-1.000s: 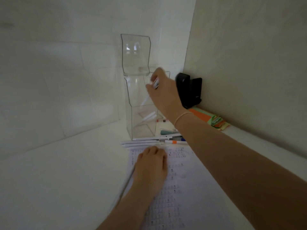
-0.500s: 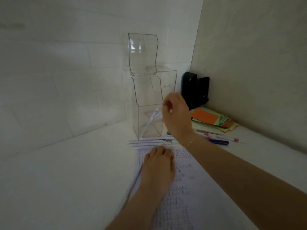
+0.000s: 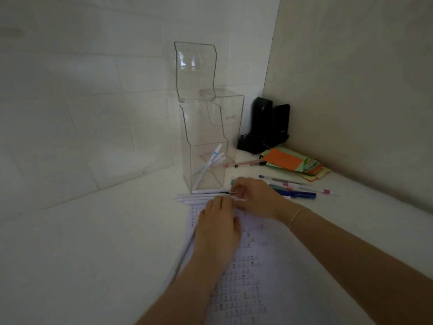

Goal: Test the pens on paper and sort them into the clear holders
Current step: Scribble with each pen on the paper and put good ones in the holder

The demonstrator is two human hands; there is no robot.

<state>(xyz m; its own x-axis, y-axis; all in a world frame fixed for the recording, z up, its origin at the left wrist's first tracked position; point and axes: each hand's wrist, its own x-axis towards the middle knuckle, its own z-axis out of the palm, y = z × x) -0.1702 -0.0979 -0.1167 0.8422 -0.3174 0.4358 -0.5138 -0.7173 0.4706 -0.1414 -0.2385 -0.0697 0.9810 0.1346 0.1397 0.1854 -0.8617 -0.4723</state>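
While right hand (image 3: 251, 195) is pinching thin dark-tipped pen (image 3: 226, 193) beside clear holder (image 3: 206, 165), left hand (image 3: 218, 227) is pressing flat on paper (image 3: 269, 266); loose white pens (image 3: 196, 198) risking rolling if nudged.

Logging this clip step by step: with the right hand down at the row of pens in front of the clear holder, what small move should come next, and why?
Probably lift the thin pen clear of the row and bring it over the paper to test. The right hand appears to pinch it at the white pens lying before the clear holder, while the left hand rests flat on the sheet, steadying it.
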